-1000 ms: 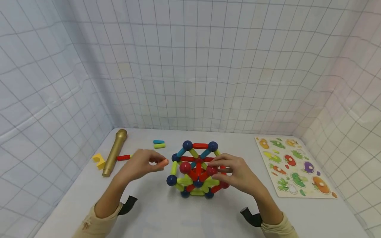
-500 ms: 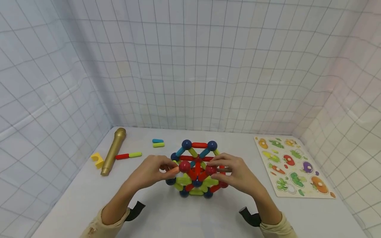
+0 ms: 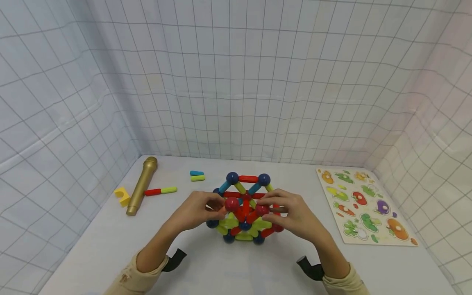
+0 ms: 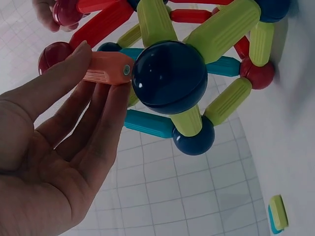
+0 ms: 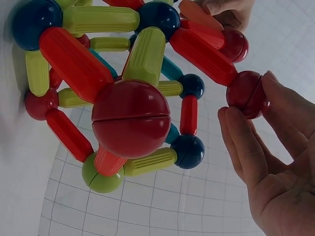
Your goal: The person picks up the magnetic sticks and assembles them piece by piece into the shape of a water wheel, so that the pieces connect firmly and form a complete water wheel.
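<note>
A ball-and-rod magnetic structure (image 3: 244,225) of blue, red, green and light-blue parts stands on the table between my hands. My left hand (image 3: 195,211) pinches a short orange magnetic rod (image 4: 106,68) between thumb and fingers. One end of that rod is at a red ball (image 3: 231,204) on the structure's near left; its other end shows a small metal disc and lies close to a blue ball (image 4: 170,76) in the left wrist view. With thumb and fingertips, my right hand (image 3: 295,213) holds another red ball (image 5: 247,94), which sits at the end of a red rod.
A gold toy microphone (image 3: 141,186) and a yellow block (image 3: 122,196) lie at left. Beside them are joined red and green rods (image 3: 160,191). A blue rod (image 3: 196,173) and a green rod (image 3: 197,178) lie farther back. At right is a vegetable puzzle board (image 3: 365,207).
My left hand has moved right with the orange rod, bringing it up to the left red ball. My right hand keeps its hold on the other red ball.
</note>
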{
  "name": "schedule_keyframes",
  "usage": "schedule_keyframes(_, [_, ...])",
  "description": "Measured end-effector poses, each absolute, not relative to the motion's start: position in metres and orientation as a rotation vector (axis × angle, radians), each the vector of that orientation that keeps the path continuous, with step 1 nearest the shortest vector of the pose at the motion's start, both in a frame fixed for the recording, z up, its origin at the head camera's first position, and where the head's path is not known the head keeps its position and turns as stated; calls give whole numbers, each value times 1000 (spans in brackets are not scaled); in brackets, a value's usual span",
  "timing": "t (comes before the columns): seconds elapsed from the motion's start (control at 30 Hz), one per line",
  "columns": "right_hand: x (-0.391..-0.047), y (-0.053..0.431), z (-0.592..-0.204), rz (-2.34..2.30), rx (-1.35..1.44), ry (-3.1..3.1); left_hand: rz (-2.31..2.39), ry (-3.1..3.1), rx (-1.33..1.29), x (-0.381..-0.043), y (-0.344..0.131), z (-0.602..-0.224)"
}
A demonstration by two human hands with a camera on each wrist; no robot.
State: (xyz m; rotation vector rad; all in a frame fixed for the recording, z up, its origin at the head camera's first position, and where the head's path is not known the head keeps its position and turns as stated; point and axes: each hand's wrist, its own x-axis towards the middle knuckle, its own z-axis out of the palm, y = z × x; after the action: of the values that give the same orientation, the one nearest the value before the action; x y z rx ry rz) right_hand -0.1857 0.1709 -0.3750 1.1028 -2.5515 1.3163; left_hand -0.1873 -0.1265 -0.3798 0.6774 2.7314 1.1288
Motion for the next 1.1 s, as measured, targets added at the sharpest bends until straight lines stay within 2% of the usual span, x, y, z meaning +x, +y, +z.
schedule_keyframes(0.33, [-186,171,-374,1193,1118,-2569,1128,2778,676,-187,-135,-389])
schedule_keyframes(0.8, [-184,169,-380,1376,991,-2584,1165,2716,725,-186,-147,-390])
schedule_keyframes(0.97, [-184,169,-381,1366,947,-2599,1038,2874,591,-211,-187,-389])
schedule_keyframes(1.1, [-181,171,-381,1345,910,-2599,706,3109,305,-247,-231,-402])
